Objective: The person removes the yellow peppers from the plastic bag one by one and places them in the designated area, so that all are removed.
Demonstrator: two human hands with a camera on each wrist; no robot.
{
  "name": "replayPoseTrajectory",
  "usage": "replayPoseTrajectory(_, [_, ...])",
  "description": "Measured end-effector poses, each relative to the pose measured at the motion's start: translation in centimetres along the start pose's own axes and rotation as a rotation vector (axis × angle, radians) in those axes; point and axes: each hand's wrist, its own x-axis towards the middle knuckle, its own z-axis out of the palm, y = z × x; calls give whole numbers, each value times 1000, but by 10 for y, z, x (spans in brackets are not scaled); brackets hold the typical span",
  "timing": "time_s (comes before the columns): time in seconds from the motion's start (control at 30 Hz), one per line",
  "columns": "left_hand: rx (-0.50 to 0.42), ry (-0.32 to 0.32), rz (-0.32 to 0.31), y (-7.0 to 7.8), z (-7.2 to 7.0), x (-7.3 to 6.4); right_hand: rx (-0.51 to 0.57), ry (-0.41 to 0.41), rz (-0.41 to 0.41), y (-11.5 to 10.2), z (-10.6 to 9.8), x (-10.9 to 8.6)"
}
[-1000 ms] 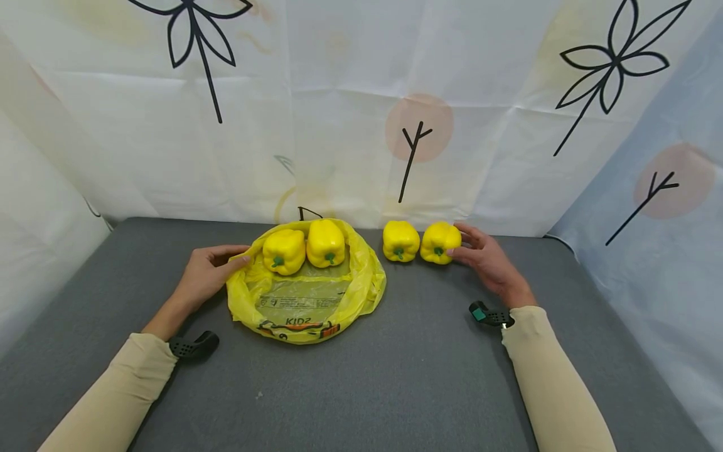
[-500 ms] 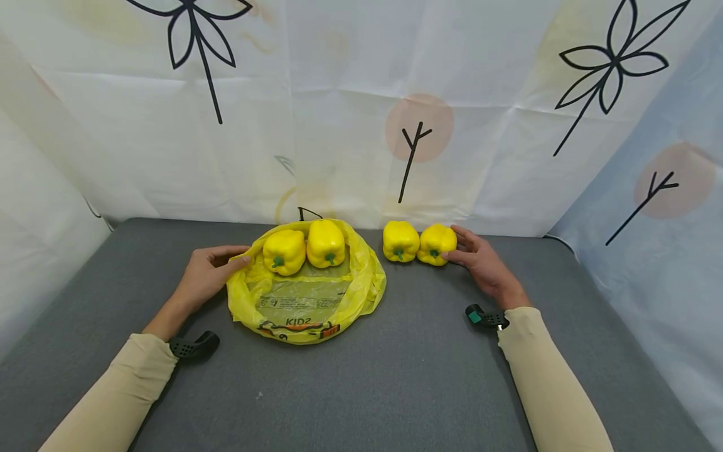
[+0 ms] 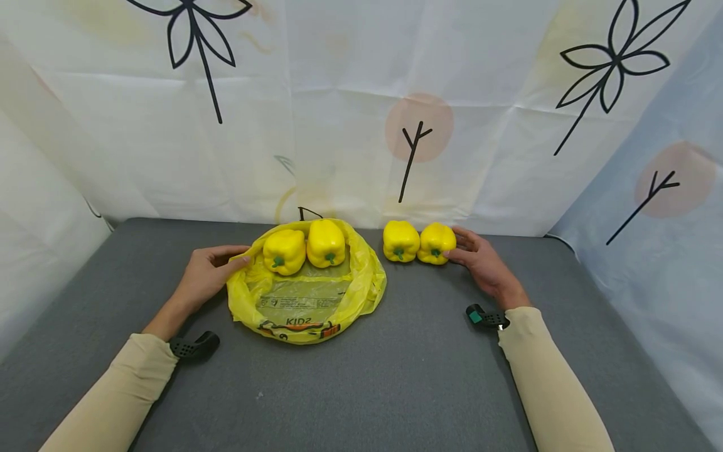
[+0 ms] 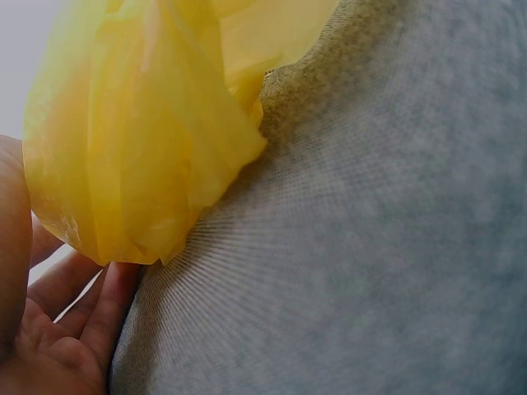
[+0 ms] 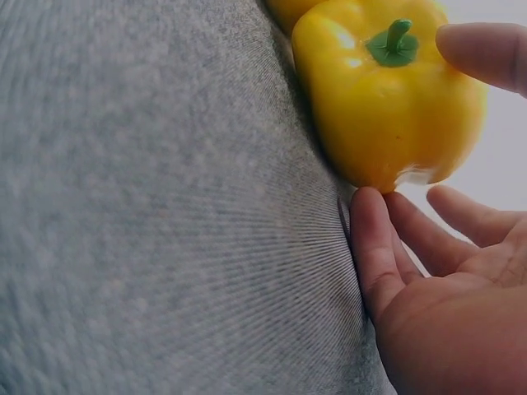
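Observation:
On the left, a yellow plastic bag [image 3: 367,295] lies with its mouth rolled wide, and two yellow bell peppers [image 3: 284,252] rest at its far side. My left hand [image 3: 209,276] pinches the bag's left rim between thumb and fingers; the left wrist view shows the bag's yellow film [image 4: 140,156] hiding the fingertips. To the right of the bag, a yellow bell pepper [image 3: 400,241] stands beside another bell pepper [image 3: 437,243], stems facing me. My right hand [image 3: 486,263] holds this outer pepper from its right, thumb near the green stem [image 5: 395,45] and fingers around the far side.
A grey cloth-covered table [image 3: 395,389] carries everything. Behind it hangs a white printed curtain [image 3: 339,157], close behind the bag and peppers. Another printed sheet [image 3: 649,238] closes off the right side.
My right hand has shifted slightly left, bringing the outer bell pepper up against its neighbour. The left hand and the bag have stayed in place.

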Motion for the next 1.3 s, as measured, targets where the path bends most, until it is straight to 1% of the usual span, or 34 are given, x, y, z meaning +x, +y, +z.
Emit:
replayPoseTrajectory(0.3, [6,2,14,-1,0,0,-2,-20,-9,0,-1,-2])
replayPoseTrajectory(0.43, [13,4,11,-1,0,0,1,-30,-10,-1,-2,-2])
replayPoseTrajectory(0.77, [-2,5,18,-2,1,0,-3,-65,-21,0,-4,-3])
replayPoseTrajectory(1.13, [4,6,17,-2,0,0,-3,-45,-28,-3,-3,-4])
replayPoseTrajectory(1.3, [8,0,13,-2,0,0,5,-49,-40,-7,-6,-8])
